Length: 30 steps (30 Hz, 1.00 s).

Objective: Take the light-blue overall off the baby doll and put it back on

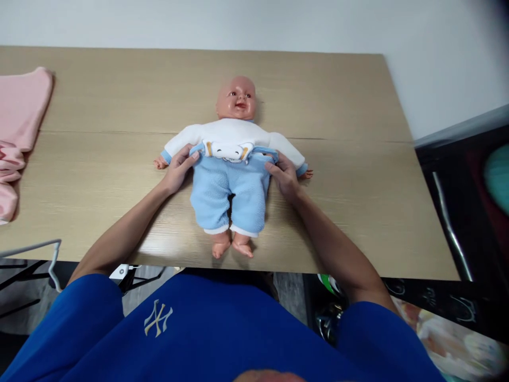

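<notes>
A baby doll (pixel 237 101) lies on its back on the wooden table, head away from me and bare feet toward me. It wears a white top (pixel 234 130) with blue cuffs, and fuzzy light blue pants (pixel 210 185) with white leg hems. Across the waist, a white animal-face patch (pixel 228 150) shows in bunched cloth. My left hand (pixel 181 167) is closed on the blue cloth at the waist's left side. At the opposite side, my right hand (pixel 283 172) pinches the blue waist cloth. Some fingertips are hidden behind the fabric.
A pink garment (pixel 24 114) lies at the table's left edge. The wooden table (pixel 338 95) meets a pale wall at the back. A white wire frame (pixel 55 260) stands at the front left. Dark furniture (pixel 457 212) is beyond the right edge.
</notes>
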Each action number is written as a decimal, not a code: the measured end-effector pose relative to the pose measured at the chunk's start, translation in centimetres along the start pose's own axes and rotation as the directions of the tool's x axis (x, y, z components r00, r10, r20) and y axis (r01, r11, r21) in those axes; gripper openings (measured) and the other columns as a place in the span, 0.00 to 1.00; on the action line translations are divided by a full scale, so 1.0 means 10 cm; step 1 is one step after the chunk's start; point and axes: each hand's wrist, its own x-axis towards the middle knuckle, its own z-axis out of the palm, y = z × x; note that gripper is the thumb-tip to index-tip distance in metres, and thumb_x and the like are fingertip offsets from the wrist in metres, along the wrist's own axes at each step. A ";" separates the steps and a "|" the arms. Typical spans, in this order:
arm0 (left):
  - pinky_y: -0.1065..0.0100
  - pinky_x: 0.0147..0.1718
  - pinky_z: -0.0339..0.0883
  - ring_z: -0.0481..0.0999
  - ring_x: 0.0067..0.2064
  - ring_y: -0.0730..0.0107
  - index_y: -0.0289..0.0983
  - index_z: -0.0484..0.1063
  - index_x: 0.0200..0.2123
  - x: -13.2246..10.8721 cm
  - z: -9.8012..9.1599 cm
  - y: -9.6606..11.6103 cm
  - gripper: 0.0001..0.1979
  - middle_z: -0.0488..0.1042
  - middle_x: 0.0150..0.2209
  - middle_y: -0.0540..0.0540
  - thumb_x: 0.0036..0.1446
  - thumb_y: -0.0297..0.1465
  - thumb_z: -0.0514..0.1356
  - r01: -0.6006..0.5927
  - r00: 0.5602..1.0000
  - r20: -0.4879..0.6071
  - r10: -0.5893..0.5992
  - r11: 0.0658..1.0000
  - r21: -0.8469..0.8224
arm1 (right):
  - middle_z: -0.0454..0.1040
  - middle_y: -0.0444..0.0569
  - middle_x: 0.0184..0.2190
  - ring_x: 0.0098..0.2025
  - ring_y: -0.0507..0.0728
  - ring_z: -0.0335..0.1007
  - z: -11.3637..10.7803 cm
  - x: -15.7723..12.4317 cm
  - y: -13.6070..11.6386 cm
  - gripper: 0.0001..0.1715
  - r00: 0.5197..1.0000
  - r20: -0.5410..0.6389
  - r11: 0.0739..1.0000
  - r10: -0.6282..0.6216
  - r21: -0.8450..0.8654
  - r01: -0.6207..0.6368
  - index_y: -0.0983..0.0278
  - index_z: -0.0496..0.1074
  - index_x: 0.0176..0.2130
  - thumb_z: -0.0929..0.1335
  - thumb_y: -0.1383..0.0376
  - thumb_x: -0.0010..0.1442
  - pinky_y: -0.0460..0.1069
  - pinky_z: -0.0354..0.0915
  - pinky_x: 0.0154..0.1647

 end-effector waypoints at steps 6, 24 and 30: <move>0.65 0.36 0.63 0.68 0.36 0.67 0.41 0.77 0.37 0.07 -0.05 0.20 0.28 0.69 0.34 0.49 0.64 0.57 0.80 -0.134 0.985 0.123 0.120 0.984 0.113 | 0.65 0.44 0.34 0.38 0.61 0.65 0.03 -0.02 -0.25 0.37 0.987 -0.044 0.976 -0.156 -0.163 0.147 0.54 0.70 0.38 0.76 0.27 0.64 0.60 0.73 0.49; 0.59 0.41 0.64 0.67 0.38 0.60 0.42 0.70 0.37 0.17 -0.07 -0.03 0.35 0.67 0.34 0.50 0.68 0.69 0.68 -0.116 0.993 0.039 0.110 0.928 0.353 | 0.63 0.40 0.26 0.30 0.55 0.56 -0.04 0.14 -0.24 0.42 0.998 -0.036 0.913 -0.055 -0.406 0.036 0.57 0.69 0.33 0.70 0.25 0.71 0.55 0.55 0.36; 0.62 0.39 0.66 0.68 0.36 0.64 0.43 0.72 0.38 0.18 -0.01 -0.13 0.30 0.66 0.34 0.50 0.69 0.63 0.72 -0.075 0.996 -0.046 0.079 0.993 0.093 | 0.62 0.40 0.30 0.33 0.57 0.60 0.06 0.14 -0.07 0.35 0.983 -0.148 0.946 -0.112 -0.318 0.060 0.55 0.67 0.38 0.71 0.30 0.73 0.56 0.61 0.39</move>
